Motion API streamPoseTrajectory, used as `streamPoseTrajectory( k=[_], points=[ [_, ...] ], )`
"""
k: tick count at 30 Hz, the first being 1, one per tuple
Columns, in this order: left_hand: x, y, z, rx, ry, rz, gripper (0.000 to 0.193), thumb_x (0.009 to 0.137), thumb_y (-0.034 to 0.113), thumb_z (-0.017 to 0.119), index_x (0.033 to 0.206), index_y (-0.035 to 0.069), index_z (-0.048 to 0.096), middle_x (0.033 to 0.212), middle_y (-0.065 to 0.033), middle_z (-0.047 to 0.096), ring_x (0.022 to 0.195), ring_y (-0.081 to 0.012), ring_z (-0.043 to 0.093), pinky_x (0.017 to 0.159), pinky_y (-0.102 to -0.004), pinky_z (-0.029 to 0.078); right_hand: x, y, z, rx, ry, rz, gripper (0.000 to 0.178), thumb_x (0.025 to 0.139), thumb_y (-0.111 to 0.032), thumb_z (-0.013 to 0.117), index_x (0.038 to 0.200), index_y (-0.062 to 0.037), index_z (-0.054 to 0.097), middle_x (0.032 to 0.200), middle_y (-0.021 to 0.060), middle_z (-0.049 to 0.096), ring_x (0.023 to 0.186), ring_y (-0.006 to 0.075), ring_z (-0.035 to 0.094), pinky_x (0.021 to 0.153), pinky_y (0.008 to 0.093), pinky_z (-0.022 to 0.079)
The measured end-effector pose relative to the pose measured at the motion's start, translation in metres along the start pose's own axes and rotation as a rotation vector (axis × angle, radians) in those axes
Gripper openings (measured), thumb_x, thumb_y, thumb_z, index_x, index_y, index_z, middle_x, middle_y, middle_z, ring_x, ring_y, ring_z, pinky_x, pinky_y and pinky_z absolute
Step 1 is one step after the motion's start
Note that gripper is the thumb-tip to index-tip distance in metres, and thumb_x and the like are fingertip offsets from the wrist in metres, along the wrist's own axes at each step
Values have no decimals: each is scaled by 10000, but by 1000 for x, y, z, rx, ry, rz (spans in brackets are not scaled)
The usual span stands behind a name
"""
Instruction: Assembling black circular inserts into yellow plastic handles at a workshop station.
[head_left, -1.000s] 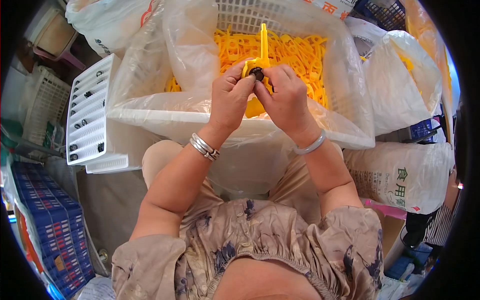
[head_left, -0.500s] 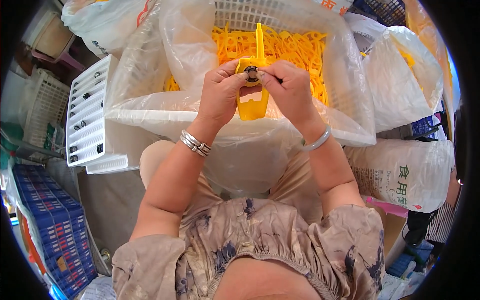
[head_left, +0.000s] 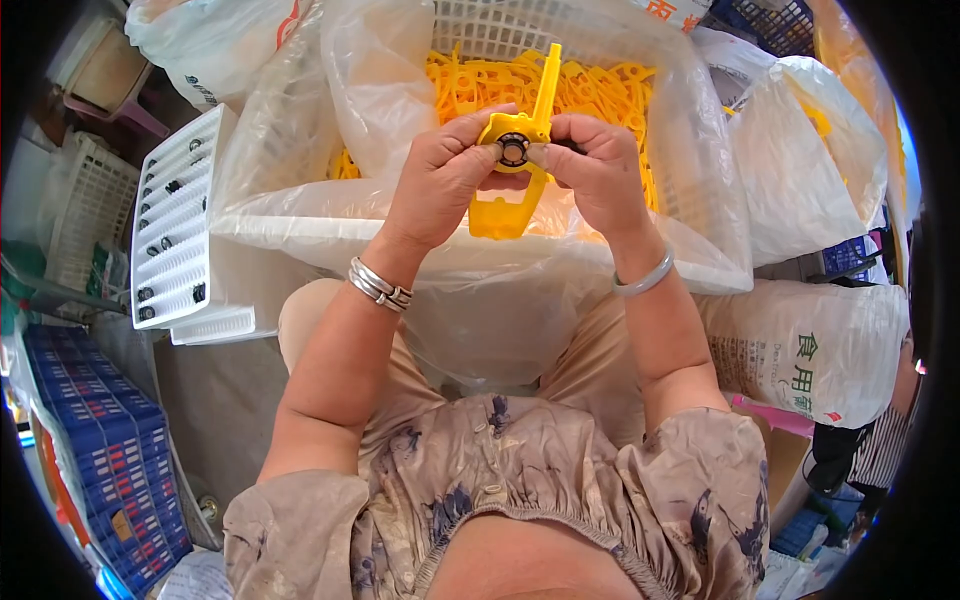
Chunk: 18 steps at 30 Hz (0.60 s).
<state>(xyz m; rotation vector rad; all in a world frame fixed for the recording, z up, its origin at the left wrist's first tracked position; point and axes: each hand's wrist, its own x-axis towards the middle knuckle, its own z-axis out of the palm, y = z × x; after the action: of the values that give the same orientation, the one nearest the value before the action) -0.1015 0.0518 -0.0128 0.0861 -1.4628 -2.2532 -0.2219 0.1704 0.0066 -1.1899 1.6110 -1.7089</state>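
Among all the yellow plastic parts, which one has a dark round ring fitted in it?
The yellow part held by both the left hand and the right hand. It has a dark ring; the loose parts in the basket show none.

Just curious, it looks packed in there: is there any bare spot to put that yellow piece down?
Hardly any. The basket is heaped with yellow parts, though the lined strip at its near rim, below both hands, looks bare. The white tray to the left has open slots between small dark rings. Bags crowd the right; blue crates fill the lower left.
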Motion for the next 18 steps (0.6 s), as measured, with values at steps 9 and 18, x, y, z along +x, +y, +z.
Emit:
streamPoseTrajectory(
  k=[9, 18],
  points=[
    [-7, 5, 1, 263, -35, 20, 403, 845, 4, 399, 1242, -57, 366, 924, -84, 566, 704, -127, 601, 667, -230, 499, -3, 4, 8, -175, 68, -59, 119, 745, -13, 558, 854, 26, 583, 682, -41, 518, 569, 2, 406, 490, 149, 334],
    [-9, 7, -4, 343, -44, 55, 425, 849, -8, 442, 1269, -1, 376, 939, -71, 578, 703, -126, 601, 665, -230, 495, -5, -1, 16, -38, 122, 10, 105, 741, -20, 558, 829, 31, 582, 674, -23, 537, 569, 15, 430, 492, 164, 350]
  ],
)
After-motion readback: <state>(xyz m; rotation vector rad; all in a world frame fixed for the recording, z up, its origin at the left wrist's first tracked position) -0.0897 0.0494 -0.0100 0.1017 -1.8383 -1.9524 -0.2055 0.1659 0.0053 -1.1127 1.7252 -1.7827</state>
